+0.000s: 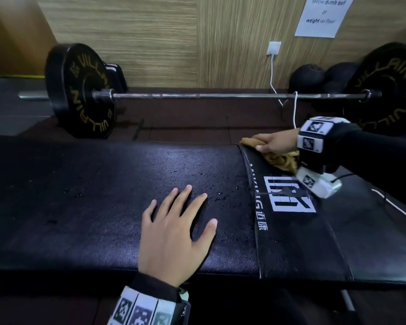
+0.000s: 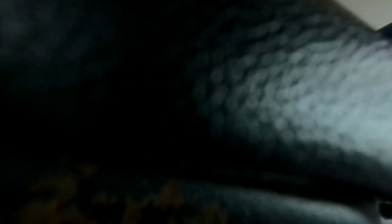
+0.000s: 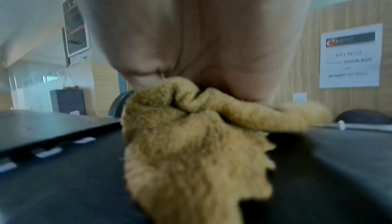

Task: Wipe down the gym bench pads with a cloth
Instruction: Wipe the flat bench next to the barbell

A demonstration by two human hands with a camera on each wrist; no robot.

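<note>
right hand point(image 1: 273, 143) has its fingers curled over a bunched mustard terry cloth point(image 1: 283, 161), pressing it at the far edge of the bench pad point(image 1: 92, 195) right where the seam meets the logo band point(image 1: 288, 198); left hand point(image 1: 174, 233) lies flat on the pad, fingers spread and straight, holding nothing, probably bracing.

risks as I read it: cloth is wadded, so contact patch is small and strokes may leave streaks; droplets point(image 1: 220, 193) sit mid-pad just past the left fingertips, and the braced palm covers a patch that gets skipped unless the hand moves; cloth sits at the far edge, so a push outward could drag it off the pad; white cable point(image 1: 295, 109) hangs just behind the right wrist, snag risk on a wide sweep.

hard to read: left wrist view is dark, only blurred pad grain; right wrist view shows palm and cloth point(image 3: 191, 143), fingertips hidden; pad's left end falls in shadow; right end cut off by frame; whether the cloth is damp, cannot tell.
</note>
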